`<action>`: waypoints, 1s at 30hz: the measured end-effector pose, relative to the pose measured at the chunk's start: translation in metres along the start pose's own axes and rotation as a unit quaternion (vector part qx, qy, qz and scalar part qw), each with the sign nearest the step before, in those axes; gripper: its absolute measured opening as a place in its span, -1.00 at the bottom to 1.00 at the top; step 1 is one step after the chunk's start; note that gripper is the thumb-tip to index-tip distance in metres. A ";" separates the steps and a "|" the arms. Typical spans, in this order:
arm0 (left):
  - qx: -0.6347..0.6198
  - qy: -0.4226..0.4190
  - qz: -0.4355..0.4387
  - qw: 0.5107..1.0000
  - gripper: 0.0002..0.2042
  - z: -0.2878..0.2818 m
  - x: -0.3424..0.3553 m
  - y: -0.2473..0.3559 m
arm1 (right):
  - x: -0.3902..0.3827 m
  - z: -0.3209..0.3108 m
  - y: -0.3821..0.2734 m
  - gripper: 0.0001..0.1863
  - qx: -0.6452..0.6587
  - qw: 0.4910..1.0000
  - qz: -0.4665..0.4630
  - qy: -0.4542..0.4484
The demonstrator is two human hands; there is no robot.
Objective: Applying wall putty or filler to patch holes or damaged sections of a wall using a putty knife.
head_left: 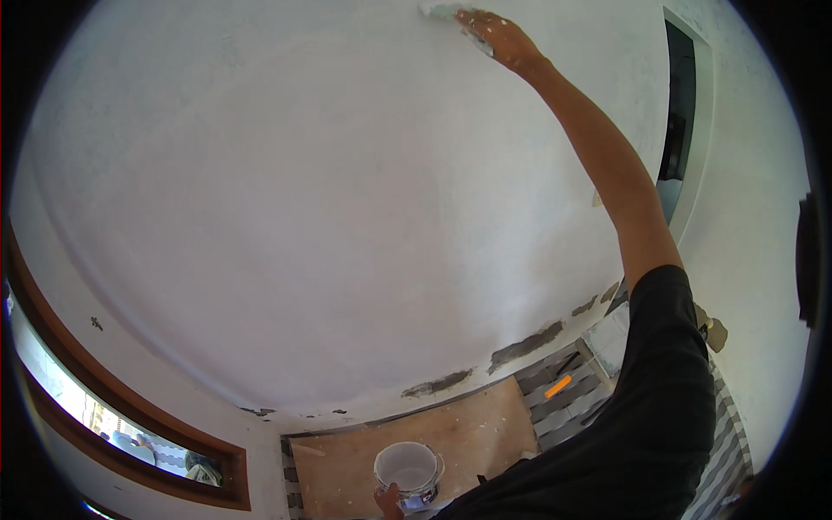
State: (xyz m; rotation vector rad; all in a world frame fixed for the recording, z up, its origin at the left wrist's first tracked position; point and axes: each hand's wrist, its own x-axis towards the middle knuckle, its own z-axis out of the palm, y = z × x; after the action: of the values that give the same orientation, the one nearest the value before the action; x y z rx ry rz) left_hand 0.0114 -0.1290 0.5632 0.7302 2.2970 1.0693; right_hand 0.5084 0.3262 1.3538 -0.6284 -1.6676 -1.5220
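White bucket (406, 472), one putty knife (475, 38)

We are in a room under renovation, probably a house: a freshly skimmed white plaster wall (329, 199) with bare grey patches (524, 347) along its foot, a brown wooden window frame (130, 407), a plywood sheet (416, 442) covering striped floor.

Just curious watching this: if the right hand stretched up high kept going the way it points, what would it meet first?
The right hand points up and left along the white wall, holding a flat blade already against it. Going straight on, it would likely meet only more bare wall; nothing else shows before the picture's edge.
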 end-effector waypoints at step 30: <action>-0.066 0.007 -0.036 0.997 -0.57 0.028 -0.004 0.009 | -0.091 -0.002 -0.074 -0.49 -0.037 0.982 0.014 -0.183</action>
State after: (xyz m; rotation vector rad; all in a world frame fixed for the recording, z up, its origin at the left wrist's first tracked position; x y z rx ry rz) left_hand 0.0342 -0.1120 0.5552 0.5865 2.2224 1.1826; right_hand 0.5027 0.3252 1.2369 -1.0169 -1.8663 -1.5213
